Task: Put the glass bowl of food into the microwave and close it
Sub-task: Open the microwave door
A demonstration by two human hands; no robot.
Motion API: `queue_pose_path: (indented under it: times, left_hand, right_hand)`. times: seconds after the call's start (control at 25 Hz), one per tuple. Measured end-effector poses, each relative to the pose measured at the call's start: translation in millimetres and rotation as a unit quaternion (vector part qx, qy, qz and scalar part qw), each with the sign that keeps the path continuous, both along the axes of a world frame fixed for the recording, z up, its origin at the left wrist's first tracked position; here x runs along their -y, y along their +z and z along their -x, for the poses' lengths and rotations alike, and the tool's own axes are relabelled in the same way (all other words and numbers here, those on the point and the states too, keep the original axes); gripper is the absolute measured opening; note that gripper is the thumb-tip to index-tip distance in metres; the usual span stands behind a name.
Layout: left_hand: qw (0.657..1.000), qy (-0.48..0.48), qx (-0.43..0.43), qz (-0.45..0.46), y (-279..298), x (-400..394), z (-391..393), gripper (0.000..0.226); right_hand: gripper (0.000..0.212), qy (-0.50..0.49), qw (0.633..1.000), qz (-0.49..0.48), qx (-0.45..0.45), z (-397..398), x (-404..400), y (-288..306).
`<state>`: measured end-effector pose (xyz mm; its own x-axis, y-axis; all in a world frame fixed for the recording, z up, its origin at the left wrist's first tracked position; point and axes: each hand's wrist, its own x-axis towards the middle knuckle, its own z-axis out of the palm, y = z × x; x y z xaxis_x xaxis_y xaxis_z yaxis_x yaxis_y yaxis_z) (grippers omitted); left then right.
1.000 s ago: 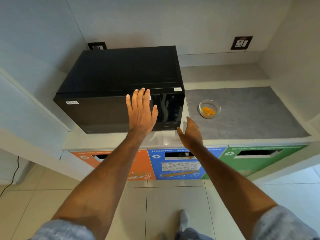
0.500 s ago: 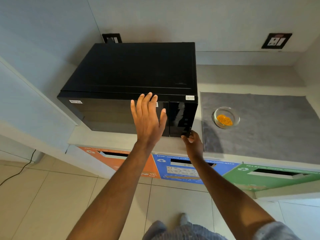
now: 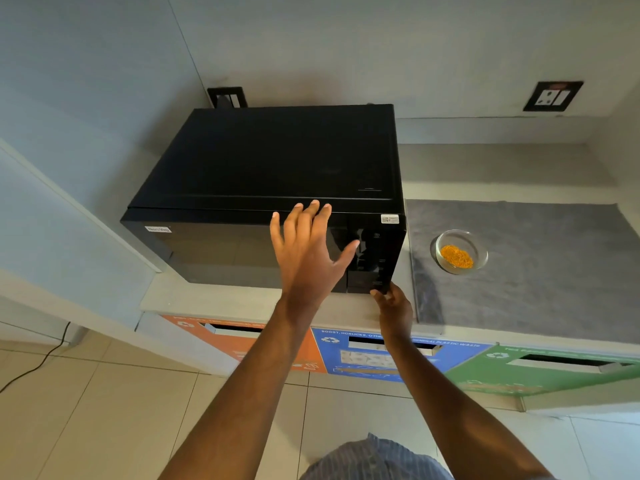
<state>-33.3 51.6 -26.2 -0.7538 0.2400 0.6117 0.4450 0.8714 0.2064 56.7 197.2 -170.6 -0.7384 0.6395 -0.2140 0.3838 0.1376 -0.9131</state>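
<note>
A black microwave (image 3: pixel 277 168) stands on the counter with its door closed. My left hand (image 3: pixel 308 251) is spread flat against the door's right part, fingertips at its top edge. My right hand (image 3: pixel 393 304) is at the lower right corner of the control panel, fingertips touching the bottom of the panel. It holds nothing. A small glass bowl (image 3: pixel 460 251) with orange food sits on a grey mat (image 3: pixel 554 271) to the right of the microwave, apart from both hands.
Below the counter edge (image 3: pixel 207 303) are orange (image 3: pixel 249 341), blue (image 3: pixel 374 355) and green (image 3: pixel 540 372) waste bin fronts with slots. A wall socket (image 3: pixel 553 96) is at the back right. Walls close in on the left and right. A cable (image 3: pixel 38 367) lies on the tiled floor.
My right hand has risen from the counter edge to the panel's lower right corner. My left hand has slid a little higher on the door. The view has come closer.
</note>
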Motion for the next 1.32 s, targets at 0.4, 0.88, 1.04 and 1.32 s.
queue_pose_path:
  times: [0.4,0.88,1.04,1.32]
  left_hand:
    - [1.000,-0.015,-0.023,0.000,4.7,3.7,3.8,0.071]
    - [1.000,-0.018,-0.020,0.007,8.8,4.8,4.2,0.072]
    - [0.999,-0.023,-0.021,0.013,9.4,7.0,6.4,0.073]
    - [0.999,-0.029,-0.026,0.008,6.8,7.0,7.6,0.072]
  right_hand:
    - [0.040,-0.028,1.000,-0.010,-0.008,0.1,8.1,0.6]
    - [0.044,0.013,1.000,-0.012,-0.002,-0.6,3.0,5.9]
    - [0.067,0.032,0.998,-0.029,0.034,6.8,4.9,10.5]
    - [0.069,-0.015,0.997,-0.064,0.048,15.8,15.6,10.1]
